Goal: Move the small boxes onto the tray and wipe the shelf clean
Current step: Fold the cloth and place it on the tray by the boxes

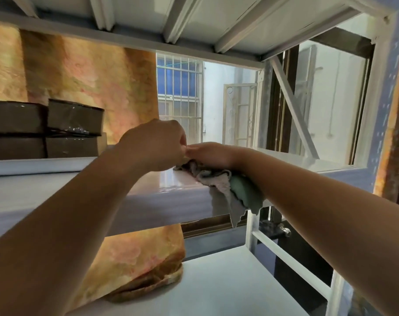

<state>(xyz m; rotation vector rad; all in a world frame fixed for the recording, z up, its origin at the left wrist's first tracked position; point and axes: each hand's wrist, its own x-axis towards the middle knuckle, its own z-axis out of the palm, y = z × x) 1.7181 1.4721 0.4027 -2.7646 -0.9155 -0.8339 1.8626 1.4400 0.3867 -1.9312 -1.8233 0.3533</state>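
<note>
A crumpled grey and green cloth lies on the right end of the pale shelf and hangs over its front edge. My right hand presses down on the cloth and grips it. My left hand is curled right beside it, fingertips touching the right hand's fingers at the cloth's upper edge. Several small brown boxes, stacked two high, stand at the far left of the same shelf. No tray is in sight.
An orange patterned curtain hangs behind the shelf and bunches on the lower shelf. An upper shelf sits close overhead. A barred window and the rack's right upright bound the right side.
</note>
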